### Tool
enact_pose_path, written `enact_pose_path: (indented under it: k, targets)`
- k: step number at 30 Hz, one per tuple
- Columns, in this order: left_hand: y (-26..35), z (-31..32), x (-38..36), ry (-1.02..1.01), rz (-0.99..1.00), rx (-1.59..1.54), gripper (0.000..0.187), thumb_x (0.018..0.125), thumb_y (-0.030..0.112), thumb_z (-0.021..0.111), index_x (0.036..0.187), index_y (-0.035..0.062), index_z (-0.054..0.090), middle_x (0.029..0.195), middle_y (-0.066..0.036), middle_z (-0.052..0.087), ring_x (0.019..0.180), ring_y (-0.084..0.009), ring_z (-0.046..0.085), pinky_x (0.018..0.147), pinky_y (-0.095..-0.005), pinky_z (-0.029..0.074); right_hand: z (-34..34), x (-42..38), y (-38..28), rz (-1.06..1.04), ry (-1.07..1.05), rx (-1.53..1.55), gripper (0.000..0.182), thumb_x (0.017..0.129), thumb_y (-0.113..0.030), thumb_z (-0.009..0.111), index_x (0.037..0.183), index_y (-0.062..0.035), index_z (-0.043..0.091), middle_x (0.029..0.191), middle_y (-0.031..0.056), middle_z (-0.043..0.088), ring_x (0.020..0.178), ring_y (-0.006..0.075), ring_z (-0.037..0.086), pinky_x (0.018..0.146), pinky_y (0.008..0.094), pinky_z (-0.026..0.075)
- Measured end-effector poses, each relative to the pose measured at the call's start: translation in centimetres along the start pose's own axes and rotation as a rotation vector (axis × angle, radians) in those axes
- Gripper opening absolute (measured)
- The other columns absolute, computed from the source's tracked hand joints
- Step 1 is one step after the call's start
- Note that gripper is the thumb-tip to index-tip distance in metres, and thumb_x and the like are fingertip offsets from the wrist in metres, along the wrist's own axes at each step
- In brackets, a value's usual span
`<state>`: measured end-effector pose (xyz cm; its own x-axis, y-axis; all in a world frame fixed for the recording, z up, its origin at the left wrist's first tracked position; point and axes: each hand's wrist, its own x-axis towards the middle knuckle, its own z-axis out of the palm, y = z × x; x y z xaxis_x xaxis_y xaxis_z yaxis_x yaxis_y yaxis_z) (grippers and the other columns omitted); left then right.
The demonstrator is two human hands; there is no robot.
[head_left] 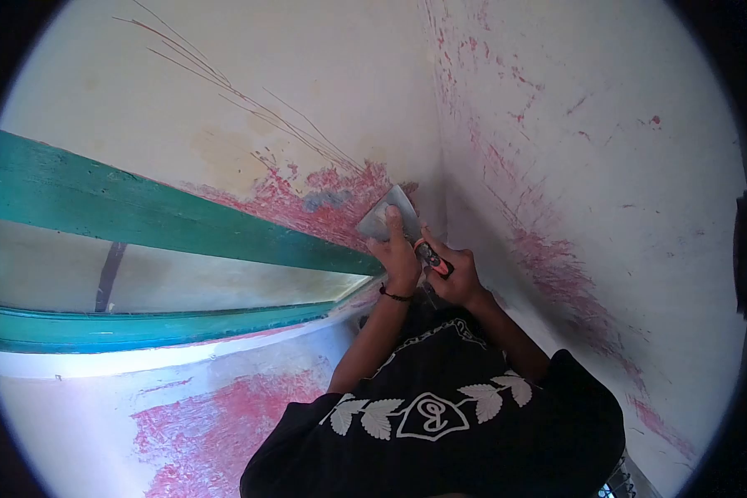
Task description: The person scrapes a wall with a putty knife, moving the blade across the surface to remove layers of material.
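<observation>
A scraper with a wide metal blade (379, 217) and an orange-and-black handle (434, 258) is against the wall near the corner. My right hand (458, 275) is closed around the handle. My left hand (401, 264), with a dark bracelet at the wrist, grips the blade, its thumb laid along the metal; the fingers behind it are hidden. Beside the blade's edge, the wall shows a rough red patch (340, 203) with scraped paint and a bluish-grey spot.
A green wooden beam (174, 217) runs from the left towards the corner, with a blue-green ledge (158, 326) below it. Long thin scratches (224, 87) cross the upper wall. The right wall (639, 216) carries red scraped streaks. More red paint (224, 423) marks the wall at lower left.
</observation>
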<state>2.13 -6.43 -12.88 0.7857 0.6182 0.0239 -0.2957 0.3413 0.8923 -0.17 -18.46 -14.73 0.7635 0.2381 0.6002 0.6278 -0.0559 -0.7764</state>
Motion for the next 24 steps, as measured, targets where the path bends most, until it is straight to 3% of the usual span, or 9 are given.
enact_pose_path:
  k: [5, 8, 11, 14, 20, 23, 24]
  targets:
    - [2.3, 1.3, -1.0, 0.051, -0.093, -0.074, 0.024, 0.096, 0.02, 0.069, 0.102, -0.0026, 0.065, 0.094, -0.01, 0.068, 0.075, -0.0169, 0.066, 0.063, -0.0313, 0.055, -0.4, -0.4, -1.7, 0.122, -0.056, 0.027, 0.068, 0.073, 0.001, 0.063, 0.14, 0.0028, 0.054, 0.096, 0.0207, 0.073, 0.075, 0.0259, 0.074, 0.07, 0.0302, 0.055]
    - [2.5, 1.2, -1.2, 0.066, -0.177, -0.038, 0.024, 0.096, 0.021, 0.069, 0.102, -0.0025, 0.066, 0.093, -0.008, 0.068, 0.077, -0.0151, 0.066, 0.064, -0.0305, 0.055, -0.2, -0.6, -1.4, 0.095, -0.035, 0.006, 0.069, 0.073, 0.001, 0.064, 0.141, 0.0027, 0.053, 0.091, 0.0201, 0.072, 0.071, 0.0236, 0.073, 0.069, 0.0297, 0.054]
    - [1.6, 1.1, -0.9, 0.037, -0.095, -0.061, 0.028, 0.098, 0.026, 0.067, 0.095, -0.0016, 0.067, 0.086, -0.007, 0.068, 0.068, -0.014, 0.064, 0.059, -0.0296, 0.052, 0.1, -1.2, -0.2, 0.114, -0.041, 0.02, 0.069, 0.074, 0.0, 0.066, 0.142, 0.002, 0.053, 0.088, 0.0191, 0.072, 0.069, 0.0204, 0.072, 0.068, 0.0287, 0.054]
    - [0.8, 0.2, -0.5, 0.029, -0.011, -0.006, 0.026, 0.098, 0.025, 0.067, 0.096, -0.0013, 0.067, 0.088, -0.006, 0.068, 0.072, -0.0123, 0.063, 0.064, -0.0282, 0.051, 0.6, -1.6, 0.4, 0.118, -0.023, 0.045, 0.069, 0.075, -0.001, 0.067, 0.142, 0.0009, 0.053, 0.087, 0.0187, 0.071, 0.07, 0.018, 0.072, 0.068, 0.0281, 0.053]
    - [-1.6, -0.8, -0.3, 0.126, -0.025, -0.001, 0.026, 0.097, 0.024, 0.068, 0.099, -0.002, 0.066, 0.093, -0.007, 0.069, 0.077, -0.0144, 0.065, 0.065, -0.0301, 0.053, 0.1, -1.8, 0.4, 0.116, -0.068, 0.028, 0.068, 0.077, 0.0, 0.067, 0.143, 0.0009, 0.052, 0.084, 0.0179, 0.07, 0.071, 0.0171, 0.071, 0.068, 0.0272, 0.052]
    - [-1.0, -0.9, -0.4, 0.063, -0.035, -0.004, 0.027, 0.097, 0.024, 0.069, 0.1, -0.0027, 0.067, 0.093, -0.007, 0.069, 0.077, -0.0142, 0.064, 0.065, -0.0307, 0.052, 0.7, -1.8, 0.0, 0.088, -0.017, 0.024, 0.068, 0.076, 0.0, 0.067, 0.142, 0.0009, 0.053, 0.081, 0.016, 0.069, 0.067, 0.0167, 0.069, 0.067, 0.0266, 0.052]
    - [-0.6, -0.8, -0.5, 0.061, -0.019, 0.011, 0.028, 0.097, 0.024, 0.069, 0.1, -0.003, 0.067, 0.093, -0.007, 0.069, 0.077, -0.0143, 0.064, 0.065, -0.0307, 0.052, 0.7, -2.1, -0.1, 0.125, -0.036, 0.021, 0.068, 0.075, -0.001, 0.067, 0.142, 0.0007, 0.053, 0.092, 0.0188, 0.069, 0.074, 0.0216, 0.071, 0.07, 0.0289, 0.053]
